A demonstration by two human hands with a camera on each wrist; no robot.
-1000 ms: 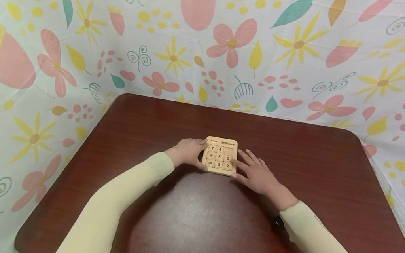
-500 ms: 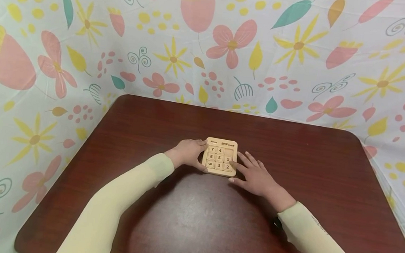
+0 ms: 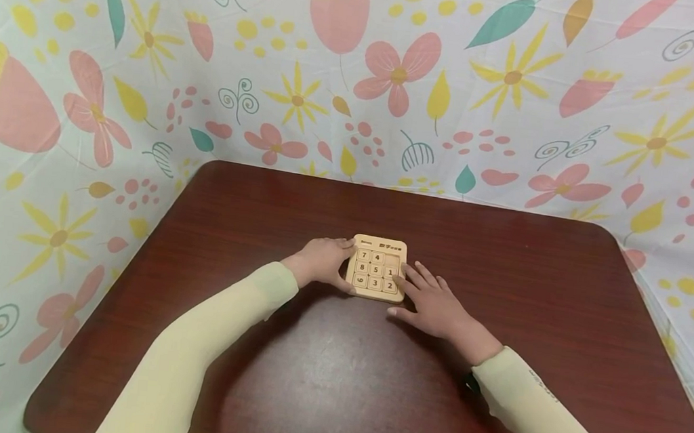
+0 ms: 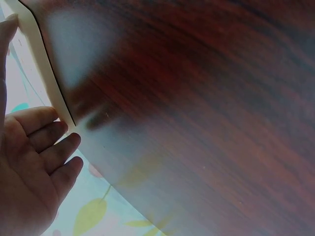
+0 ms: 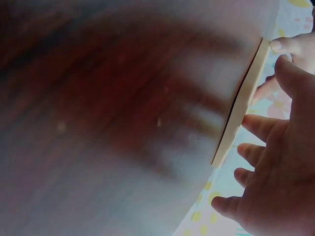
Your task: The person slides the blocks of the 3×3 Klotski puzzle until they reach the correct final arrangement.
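Note:
A light wooden sliding number puzzle [image 3: 374, 295] lies flat on the table. Its tiles read 7, 4, then a gap in the top row, 8, 5, 1 in the middle, and a sideways 6, 3, 2 below. My left hand [image 3: 320, 260] holds the frame's left side, thumb at the near corner and fingers towards the far one. Over the right side reaches my right hand [image 3: 438, 306], its index fingertip on the right column near the 1 and 2 tiles. The right thumb lies off the near edge. In the right wrist view, the puzzle [image 5: 241, 103] appears edge-on.
The dark brown wooden table [image 3: 322, 378] has rounded corners. A white cloth with a floral print [image 3: 335, 52] hangs behind it and along its sides.
My right hand has shifted slightly left and nearer, with its thumb moving left along the near edge. The tile order is unchanged, and my left hand stays put.

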